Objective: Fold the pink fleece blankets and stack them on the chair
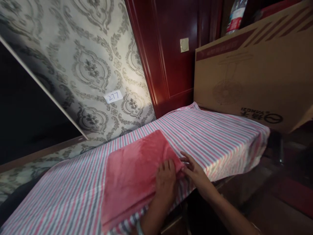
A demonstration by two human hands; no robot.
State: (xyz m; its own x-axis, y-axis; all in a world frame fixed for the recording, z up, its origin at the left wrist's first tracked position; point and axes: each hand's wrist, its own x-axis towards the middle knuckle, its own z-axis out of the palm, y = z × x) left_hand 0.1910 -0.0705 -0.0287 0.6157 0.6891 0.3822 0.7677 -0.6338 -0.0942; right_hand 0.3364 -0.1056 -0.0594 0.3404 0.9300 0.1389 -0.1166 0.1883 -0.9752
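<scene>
A folded pink towel lies flat on a table covered by a pink, grey and white striped cloth. My left hand rests palm down on the towel's near right part, fingers stretched out. My right hand sits beside it at the towel's right corner, its fingers touching the corner's edge and the striped cloth. Whether the right fingers pinch the corner is not clear.
A large cardboard box stands on the far right end of the table. Behind are patterned wallpaper with a paper tag reading 277, a dark red wooden door and a plastic bottle above the box.
</scene>
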